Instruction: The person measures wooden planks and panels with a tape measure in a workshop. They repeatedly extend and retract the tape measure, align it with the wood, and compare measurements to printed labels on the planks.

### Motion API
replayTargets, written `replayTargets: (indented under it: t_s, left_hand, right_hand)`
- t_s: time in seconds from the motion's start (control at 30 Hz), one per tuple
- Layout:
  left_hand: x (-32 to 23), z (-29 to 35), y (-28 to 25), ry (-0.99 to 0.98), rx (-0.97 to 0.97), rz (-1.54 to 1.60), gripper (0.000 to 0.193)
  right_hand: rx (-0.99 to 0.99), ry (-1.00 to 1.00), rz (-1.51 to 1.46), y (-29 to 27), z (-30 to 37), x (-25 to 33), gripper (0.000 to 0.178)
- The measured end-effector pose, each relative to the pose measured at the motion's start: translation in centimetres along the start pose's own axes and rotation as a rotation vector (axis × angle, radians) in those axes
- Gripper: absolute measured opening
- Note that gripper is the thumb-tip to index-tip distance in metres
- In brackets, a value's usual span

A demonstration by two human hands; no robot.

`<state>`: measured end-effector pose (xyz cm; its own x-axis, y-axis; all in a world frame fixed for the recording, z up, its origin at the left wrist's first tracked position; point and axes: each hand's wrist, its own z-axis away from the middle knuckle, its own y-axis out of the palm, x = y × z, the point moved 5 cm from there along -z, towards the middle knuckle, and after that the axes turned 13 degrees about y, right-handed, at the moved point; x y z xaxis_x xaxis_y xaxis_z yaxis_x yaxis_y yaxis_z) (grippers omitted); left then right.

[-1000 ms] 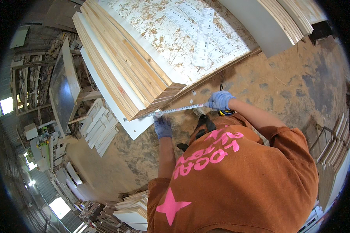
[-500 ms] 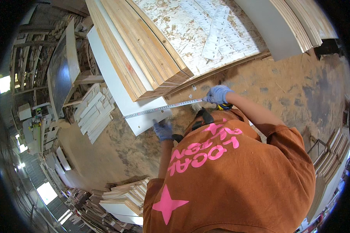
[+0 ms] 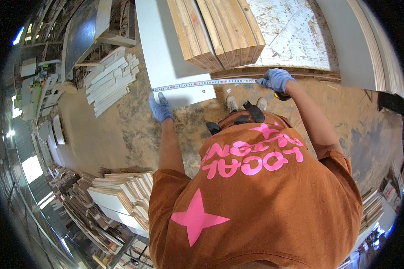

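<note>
A white board [image 3: 166, 54] sticks out from beneath a stack of wooden beams [image 3: 229, 33], with small holes near its near end. The printed blade of a tape measure [image 3: 220, 82] runs across that end and on past its right edge. At the board's left edge my left hand [image 3: 160, 108], in a blue-grey glove, is closed on the board beside the blade's tip, thumb on top. My right hand [image 3: 276, 80], gloved alike, holds the tape measure farther right. Its yellow-and-black case [image 3: 282, 96] shows under the palm, partly hidden.
Right of the beams lies a scuffed white panel [image 3: 267, 49] with printed sheets on it. Grey-faced panels [image 3: 350, 49] stand at the far right. White strips [image 3: 110, 80] are piled on the dusty floor [image 3: 107, 134] at left. Stacked boards [image 3: 121, 197] are at the lower left.
My left hand has moved left and up from the board's near edge to its left edge by the blade's tip. The right hand still holds the tape measure. The whole view has shifted.
</note>
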<state>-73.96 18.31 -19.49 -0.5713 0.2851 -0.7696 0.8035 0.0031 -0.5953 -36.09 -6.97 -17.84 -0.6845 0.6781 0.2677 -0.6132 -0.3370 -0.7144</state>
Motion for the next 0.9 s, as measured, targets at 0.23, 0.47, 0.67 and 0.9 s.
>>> replayTargets:
  t_s: [0.23, 0.47, 0.67, 0.9]
  left_hand:
    - [2.0, -2.5, -0.8, -0.045, 0.024, -0.181, 0.043]
    - [2.9, -0.8, -2.3, -0.130, 0.053, -0.053, 0.029]
    - [3.4, 0.4, -3.0, -0.111, 0.018, -0.005, 0.028]
    - [4.1, 0.9, -3.1, -0.174, -0.021, 0.065, 0.028]
  right_hand:
    - [0.044, 0.034, 0.059, -1.5, -0.4, 0.7, 0.048]
    - [0.041, 0.034, 0.135, -2.0, -0.5, 1.2, 0.048]
    - [0.065, 0.080, 0.126, -1.7, -1.7, 0.6, 0.046]
    - [0.082, 0.092, 0.136, -2.1, -1.9, 1.2, 0.045]
